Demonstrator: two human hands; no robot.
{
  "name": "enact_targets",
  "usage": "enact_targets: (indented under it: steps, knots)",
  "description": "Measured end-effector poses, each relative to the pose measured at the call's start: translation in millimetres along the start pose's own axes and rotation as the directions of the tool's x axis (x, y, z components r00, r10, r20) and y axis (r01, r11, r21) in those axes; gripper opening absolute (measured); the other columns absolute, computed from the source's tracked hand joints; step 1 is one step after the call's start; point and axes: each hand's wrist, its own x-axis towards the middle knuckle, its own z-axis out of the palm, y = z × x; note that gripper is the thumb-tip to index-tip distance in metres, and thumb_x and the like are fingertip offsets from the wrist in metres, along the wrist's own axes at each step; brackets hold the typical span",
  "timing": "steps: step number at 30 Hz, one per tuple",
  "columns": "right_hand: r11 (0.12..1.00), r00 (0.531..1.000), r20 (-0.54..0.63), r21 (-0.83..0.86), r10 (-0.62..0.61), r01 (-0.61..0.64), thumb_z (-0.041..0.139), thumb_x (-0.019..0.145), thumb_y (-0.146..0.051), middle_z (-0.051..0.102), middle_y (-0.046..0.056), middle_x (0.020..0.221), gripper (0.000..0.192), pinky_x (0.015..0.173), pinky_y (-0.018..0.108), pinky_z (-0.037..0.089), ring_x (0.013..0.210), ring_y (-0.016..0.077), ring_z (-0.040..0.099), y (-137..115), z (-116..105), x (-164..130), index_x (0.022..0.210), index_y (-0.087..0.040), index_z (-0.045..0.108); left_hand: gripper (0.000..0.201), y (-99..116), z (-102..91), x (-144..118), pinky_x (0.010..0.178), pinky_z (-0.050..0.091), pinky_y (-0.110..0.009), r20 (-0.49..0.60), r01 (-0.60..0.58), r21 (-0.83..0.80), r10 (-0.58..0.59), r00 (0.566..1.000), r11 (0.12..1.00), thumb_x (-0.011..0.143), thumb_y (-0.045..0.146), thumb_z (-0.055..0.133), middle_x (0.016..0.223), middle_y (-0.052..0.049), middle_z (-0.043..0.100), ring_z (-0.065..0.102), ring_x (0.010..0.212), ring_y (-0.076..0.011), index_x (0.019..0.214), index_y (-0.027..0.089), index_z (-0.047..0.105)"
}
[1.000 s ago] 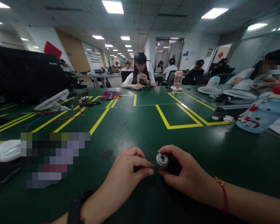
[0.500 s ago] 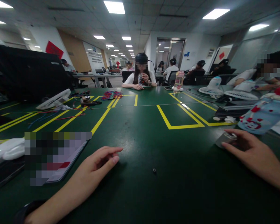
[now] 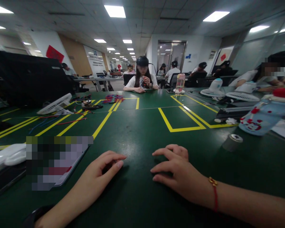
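Observation:
My left hand (image 3: pixel 105 172) rests over the green table, index finger and thumb stretched out with a gap between them and nothing visible in the grip. Across from it, my right hand (image 3: pixel 177 169) has its fingers spread above the table, with no object visible between them. The small dark ring-like part seen earlier near this spot is out of sight, perhaps behind the right fingers. A grey metal cylinder (image 3: pixel 232 143) stands farther right, apart from the right hand.
A pixelated phone-like slab (image 3: pixel 68 171) and a white device (image 3: pixel 8 158) lie left. At right stands a blue bottle (image 3: pixel 258 118) near metal rails (image 3: pixel 235 112). Small fans, wires and a pink bottle (image 3: pixel 180 84) sit farther back; a person sits opposite.
My right hand has let go of the metal cylinder and moved left to the middle of the table. The small dark part no longer shows. My left hand has hardly moved.

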Motion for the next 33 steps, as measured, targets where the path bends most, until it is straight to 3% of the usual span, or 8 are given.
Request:
enact_targets:
  steps: [3, 6, 10, 13, 15, 26, 30, 33]
  knots:
    - [0.999, 0.998, -0.049, 0.029, 0.038, -0.037, 0.049, 0.087, -0.044, 0.062, -0.002, 0.109, 0.023, 0.093, 0.042, 0.031, 0.107, 0.018, 0.049, 13, -13, 3, 0.094, -0.035, 0.068, 0.025, 8, -2.4, -1, 0.084, 0.047, -0.035, 0.001, 0.002, 0.024, -0.002, 1.0, 1.0, 0.092, 0.039, 0.047, 0.103, -0.002, 0.062, 0.059, 0.097, -0.022, 0.106, 0.028, 0.064]
    - [0.981, 0.95, -0.261, -0.053, 0.169, -0.189, 0.046, 0.088, -0.045, 0.063, 0.002, 0.107, 0.03, 0.09, 0.038, 0.037, 0.1, 0.0175, 0.055, 56, -49, -18, 0.104, -0.029, 0.065, 0.025, 17, -2.6, 0, 0.083, 0.048, -0.034, 0.024, 0.01, 0.03, -0.011, 1.0, 1.0, 0.092, 0.037, 0.046, 0.102, -0.001, 0.064, 0.059, 0.096, -0.0216, 0.103, 0.027, 0.066]
    - [0.799, 0.765, -0.5, -0.212, 0.405, -0.562, 0.043, 0.086, -0.046, 0.063, 0.005, 0.111, 0.038, 0.084, 0.033, 0.042, 0.096, 0.0199, 0.058, 120, -96, -65, 0.112, -0.025, 0.061, 0.024, 19, 0.5, 1, 0.081, 0.049, -0.032, 0.02, -0.002, 0.03, 0.002, 1.0, 1.0, 0.091, 0.036, 0.047, 0.101, -0.001, 0.064, 0.061, 0.093, -0.0204, 0.103, 0.027, 0.066]
    - [0.618, 0.644, -0.421, -0.219, 0.639, -0.755, 0.043, 0.084, -0.051, 0.065, 0.007, 0.108, 0.042, 0.078, 0.033, 0.042, 0.091, 0.0219, 0.06, 147, -111, -91, 0.111, -0.025, 0.064, 0.023, 15, 2.2, 1, 0.082, 0.049, -0.032, 0.018, -0.005, 0.033, 0.004, 1.0, 0.999, 0.091, 0.035, 0.048, 0.102, -0.001, 0.064, 0.061, 0.094, -0.0207, 0.103, 0.028, 0.067]
    - [0.57, 0.589, -0.349, -0.169, 0.728, -0.804, 0.043, 0.083, -0.056, 0.065, 0.006, 0.107, 0.046, 0.076, 0.032, 0.042, 0.089, 0.0218, 0.06, 153, -113, -97, 0.109, -0.025, 0.065, 0.022, 12, 2.6, 0, 0.084, 0.048, -0.032, 0.017, -0.011, 0.03, 0.01, 1.0, 0.999, 0.092, 0.036, 0.049, 0.103, -0.001, 0.064, 0.06, 0.096, -0.0207, 0.103, 0.029, 0.066]
    - [0.576, 0.561, -0.341, -0.068, 0.754, -0.815, 0.047, 0.078, -0.061, 0.066, 0.006, 0.102, 0.049, 0.065, 0.031, 0.042, 0.078, 0.0205, 0.06, 144, -111, -86, 0.108, -0.027, 0.067, 0.022, 8, 1.2, -3, 0.086, 0.046, -0.033, 0.044, 0.002, 0.019, -0.003, 0.999, 1.0, 0.093, 0.038, 0.047, 0.104, -0.001, 0.061, 0.059, 0.099, -0.0202, 0.102, 0.029, 0.064]
    - [0.546, 0.494, -0.346, 0.064, 0.797, -0.835, 0.053, 0.075, -0.059, 0.066, 0.007, 0.105, 0.047, 0.072, 0.035, 0.044, 0.087, 0.0238, 0.061, 145, -112, -87, 0.105, -0.026, 0.069, 0.021, 8, 0.2, -3, 0.087, 0.046, -0.033, 0.044, 0.0, 0.02, -0.001, 0.999, 1.0, 0.093, 0.037, 0.047, 0.105, -0.001, 0.062, 0.059, 0.099, -0.02, 0.102, 0.029, 0.064]
    - [0.584, 0.508, -0.296, 0.302, 0.809, -0.754, 0.057, 0.072, -0.052, 0.064, 0.008, 0.113, 0.047, 0.08, 0.038, 0.045, 0.098, 0.0271, 0.061, 146, -109, -90, 0.109, -0.025, 0.068, 0.021, 7, -0.2, -3, 0.086, 0.047, -0.032, 0.041, -0.005, 0.019, 0.004, 0.999, 1.0, 0.093, 0.037, 0.047, 0.104, 0.0, 0.063, 0.06, 0.098, -0.0199, 0.101, 0.029, 0.066]
